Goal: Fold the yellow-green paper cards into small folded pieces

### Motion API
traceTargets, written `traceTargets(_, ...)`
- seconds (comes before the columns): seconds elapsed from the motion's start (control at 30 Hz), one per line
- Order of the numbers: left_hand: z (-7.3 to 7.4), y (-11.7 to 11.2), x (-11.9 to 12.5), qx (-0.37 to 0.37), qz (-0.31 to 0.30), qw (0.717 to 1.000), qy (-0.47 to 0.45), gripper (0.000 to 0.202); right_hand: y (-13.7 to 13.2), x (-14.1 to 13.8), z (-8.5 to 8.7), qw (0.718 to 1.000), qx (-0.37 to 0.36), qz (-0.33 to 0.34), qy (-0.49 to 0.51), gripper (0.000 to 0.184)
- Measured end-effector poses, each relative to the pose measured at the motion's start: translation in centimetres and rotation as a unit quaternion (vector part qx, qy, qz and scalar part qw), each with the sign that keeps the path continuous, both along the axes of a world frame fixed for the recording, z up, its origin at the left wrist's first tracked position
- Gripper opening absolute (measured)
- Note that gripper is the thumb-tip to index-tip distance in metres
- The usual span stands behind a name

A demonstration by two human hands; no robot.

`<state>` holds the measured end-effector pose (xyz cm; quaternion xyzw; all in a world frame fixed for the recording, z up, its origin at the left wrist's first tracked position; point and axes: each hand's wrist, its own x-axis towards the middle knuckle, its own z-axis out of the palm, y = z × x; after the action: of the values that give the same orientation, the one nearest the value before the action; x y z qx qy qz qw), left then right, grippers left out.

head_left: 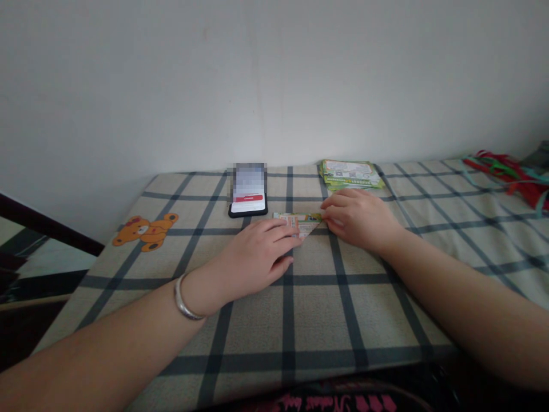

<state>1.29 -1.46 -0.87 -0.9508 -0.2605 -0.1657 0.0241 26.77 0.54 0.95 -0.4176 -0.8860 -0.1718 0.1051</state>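
Observation:
A printed piece of paper, green and white with a slanted folded edge, lies on the checked tablecloth. My left hand, below a silver bangle, rests with fingers stretched out over the paper's left part. At the paper's right corner, my right hand pinches the tip between thumb and fingers. Part of the paper is hidden under the left fingers. Just behind my right hand sits a stack of similar printed sheets.
A phone with a lit, partly blurred screen lies behind my left hand. An orange teddy bear cutout is at the left. Red and green ribbons lie at the far right. A white wall borders the table's back edge.

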Motion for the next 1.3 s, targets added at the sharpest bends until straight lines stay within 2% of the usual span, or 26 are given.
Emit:
traceTargets(0.3, -0.1, 0.4, -0.3, -0.007, -0.018, 1.0, -0.008, 0.033, 0.1, -0.6, -0.5, 1.0, -0.018, -0.009, -0.004, 0.028)
traceTargets(0.67, -0.1, 0.2, -0.3, 0.005, -0.016, 1.0, -0.009, 0.035, 0.7, -0.9, -1.3, 0.99, -0.092, 0.05, 0.094, 0.033)
traceTargets(0.8, 0.0, 0.3, -0.3, 0.0, -0.045, 0.999, 0.017, 0.036, 0.9, -0.8, -1.6, 0.987, -0.096, 0.066, 0.111, 0.037)
traceTargets(0.9, 0.0, 0.3, -0.3, -0.002, -0.059, 0.998, 0.022, 0.036, 0.9, -0.8, -1.7, 0.984, -0.105, 0.081, 0.122, 0.034)
traceTargets(1.13, 0.2, 0.5, -0.3, 0.002, -0.03, 0.999, -0.023, 0.024, 0.7, -0.8, -1.5, 0.973, -0.13, 0.086, 0.168, 0.02)
traceTargets(1.3, 0.3, 0.8, -0.3, 0.009, -0.011, 0.999, -0.039, 0.02, 0.5, -0.7, -1.4, 0.979, -0.107, 0.084, 0.149, 0.015)
